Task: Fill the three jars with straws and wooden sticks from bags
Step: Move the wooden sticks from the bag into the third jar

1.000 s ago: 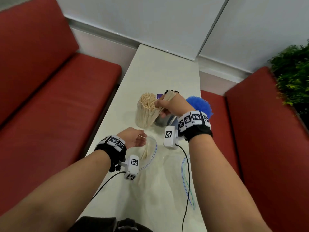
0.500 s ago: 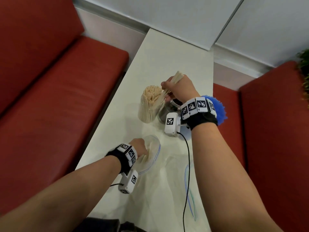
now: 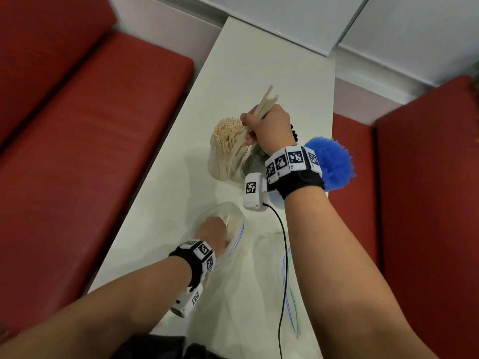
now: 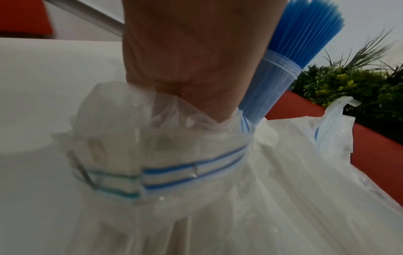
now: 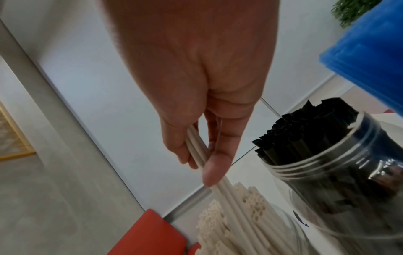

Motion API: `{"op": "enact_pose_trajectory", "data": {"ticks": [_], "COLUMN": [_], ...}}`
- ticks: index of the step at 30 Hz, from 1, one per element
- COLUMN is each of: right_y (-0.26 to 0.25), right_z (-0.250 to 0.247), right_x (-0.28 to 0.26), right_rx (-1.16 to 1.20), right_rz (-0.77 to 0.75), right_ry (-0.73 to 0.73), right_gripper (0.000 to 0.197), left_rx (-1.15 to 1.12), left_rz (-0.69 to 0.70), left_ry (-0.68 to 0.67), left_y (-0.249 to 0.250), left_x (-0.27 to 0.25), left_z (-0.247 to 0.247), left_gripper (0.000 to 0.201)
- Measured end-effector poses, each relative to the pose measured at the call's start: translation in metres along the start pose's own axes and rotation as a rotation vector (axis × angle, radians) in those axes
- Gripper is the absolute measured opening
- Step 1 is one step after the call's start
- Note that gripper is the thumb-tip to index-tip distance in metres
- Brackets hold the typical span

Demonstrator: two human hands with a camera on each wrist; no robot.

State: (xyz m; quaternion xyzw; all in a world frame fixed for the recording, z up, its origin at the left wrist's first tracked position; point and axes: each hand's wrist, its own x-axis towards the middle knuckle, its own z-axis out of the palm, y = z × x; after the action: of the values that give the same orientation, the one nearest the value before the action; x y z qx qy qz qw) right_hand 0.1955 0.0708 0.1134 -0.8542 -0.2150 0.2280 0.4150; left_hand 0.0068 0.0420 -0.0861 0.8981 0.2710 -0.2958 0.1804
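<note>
Straws (image 3: 261,110) slant through the right hand's (image 3: 267,125) pinching fingers (image 5: 214,165); left hand's (image 3: 211,233) fingers hidden in bag (image 4: 196,165).

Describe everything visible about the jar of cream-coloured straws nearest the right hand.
The clear plastic jar of cream-coloured straws stands upright on the white table, left of the clear jar of black straws. It is lidless and packed nearly full; the hollow round straw ends fan out above its rim. The right hand grips a small bundle of matching cream straws, tilted, with lower ends pushed in among those already inside. The jar's base is partly hidden in the wrist view.
</note>
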Motion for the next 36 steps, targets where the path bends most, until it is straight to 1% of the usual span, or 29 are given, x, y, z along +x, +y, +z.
{"op": "enact_pose_trajectory", "data": {"ticks": [2, 4, 5, 9, 12, 15, 18, 22, 25, 27, 32, 36], "right_y": [0.005, 0.014, 0.019, 0.029, 0.023, 0.011, 0.005, 0.001, -0.007, -0.011, -0.004, 0.010], "right_z": [0.007, 0.018, 0.023, 0.034, 0.029, 0.022, 0.020, 0.017, 0.012, 0.012, 0.024, 0.039], "right_x": [0.003, 0.002, 0.001, -0.004, -0.002, 0.001, 0.001, 0.000, 0.002, 0.002, -0.003, -0.009], "right_rx": [-0.029, -0.015, -0.004, 0.002, 0.001, 0.029, 0.044, 0.055, 0.066, 0.048, 0.047, 0.004], "right_rz": [0.029, 0.076, 0.093, 0.075, 0.052, 0.023, 0.015, -0.006, -0.036, -0.056, -0.046, -0.019], "right_ry": [-0.009, -0.022, -0.022, 0.016, 0.075, 0.146, 0.177, 0.214, 0.240, 0.252, 0.245, 0.210], "right_gripper": [0.016, 0.022, 0.024, 0.022, 0.021, 0.022, 0.020, 0.019, 0.019, 0.023, 0.025, 0.027], "left_rx": [0.024, 0.066, 0.096, 0.218, 0.262, 0.261, 0.217, 0.110, 0.037, 0.004, -0.071, -0.222], "left_rz": [0.033, 0.069, 0.082, 0.114, 0.096, 0.093, 0.105, 0.077, 0.043, 0.024, 0.010, 0.004], "left_ry": [-0.031, -0.038, -0.036, 0.001, 0.026, 0.039, 0.019, -0.035, -0.070, -0.079, -0.045, -0.013], "left_y": [0.001, 0.002, 0.003, 0.006, 0.006, 0.002, -0.003, -0.007, -0.006, -0.005, -0.007, -0.015], "left_x": [0.001, 0.003, 0.003, 0.000, 0.000, -0.001, 0.001, 0.002, 0.001, 0.000, -0.001, -0.001], "left_z": [-0.002, -0.004, -0.005, 0.000, 0.008, 0.014, 0.013, 0.009, 0.006, 0.005, 0.004, 0.003], "left_gripper": [0.045, 0.031, 0.027, 0.031, 0.034, 0.041, 0.046, 0.051, 0.051, 0.049, 0.046, 0.039]}}
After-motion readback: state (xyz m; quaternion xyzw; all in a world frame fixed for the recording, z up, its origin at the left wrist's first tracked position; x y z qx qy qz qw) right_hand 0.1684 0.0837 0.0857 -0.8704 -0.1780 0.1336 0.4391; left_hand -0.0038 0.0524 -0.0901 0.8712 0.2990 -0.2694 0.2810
